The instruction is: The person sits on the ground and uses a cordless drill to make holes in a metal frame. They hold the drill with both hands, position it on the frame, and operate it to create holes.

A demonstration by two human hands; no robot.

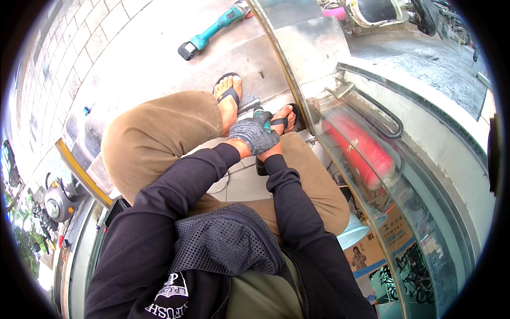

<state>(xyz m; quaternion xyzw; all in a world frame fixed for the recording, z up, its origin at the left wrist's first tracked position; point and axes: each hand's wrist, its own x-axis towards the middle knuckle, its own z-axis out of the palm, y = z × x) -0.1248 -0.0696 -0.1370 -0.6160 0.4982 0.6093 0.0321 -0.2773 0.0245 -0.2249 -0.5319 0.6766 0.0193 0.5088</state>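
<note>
Pale paving at left, glass panel at right, tiled floor between, gloved left hand curled, right hand mostly hidden, grips unclear.

Your jacket: on your left side, you wear large white capital letters, partly lost in folds, below a white emblem with smaller lettering.
Cardboard box: behind the glass on your right, you have dark printed characters above a blue stripe.
</note>
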